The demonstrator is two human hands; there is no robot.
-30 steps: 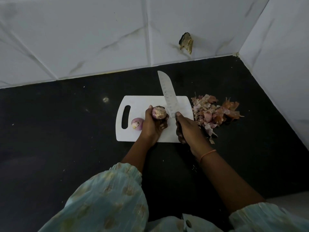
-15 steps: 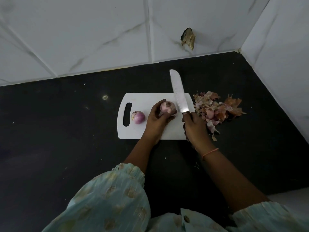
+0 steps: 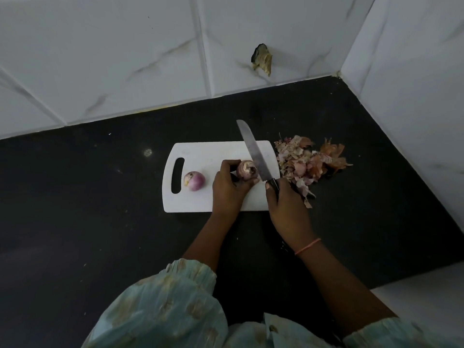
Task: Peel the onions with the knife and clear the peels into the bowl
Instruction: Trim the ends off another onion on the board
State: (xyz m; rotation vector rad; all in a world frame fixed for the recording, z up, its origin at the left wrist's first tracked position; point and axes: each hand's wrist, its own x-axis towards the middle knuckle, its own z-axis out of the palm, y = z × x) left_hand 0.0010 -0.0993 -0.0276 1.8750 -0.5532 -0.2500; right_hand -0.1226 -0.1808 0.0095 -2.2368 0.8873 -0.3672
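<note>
Two onions on the white cutting board (image 3: 200, 199): a loose onion (image 3: 194, 180) near the handle slot, and the held onion (image 3: 246, 169), which the left hand (image 3: 229, 189) grips with curled fingers. One knife (image 3: 254, 153), right hand (image 3: 288, 209) wrapped round its handle, blade against the held onion; one peel pile (image 3: 306, 162) just beside the board.

Both arms were bare from above the elbow down to the hands. The left sleeve (image 3: 163, 305) was a loose, puffed piece of pale blue-green fabric, gathered into a ruffled edge near the elbow and printed with faint tan or golden motifs. The right sleeve (image 3: 401, 332) was of the same pale printed fabric, likewise gathered at its hem, and only its edge showed at the bottom of the view. A thin orange-pink band (image 3: 307, 246) circled the right wrist. No rings or other ornaments could be made out on the fingers.
</note>
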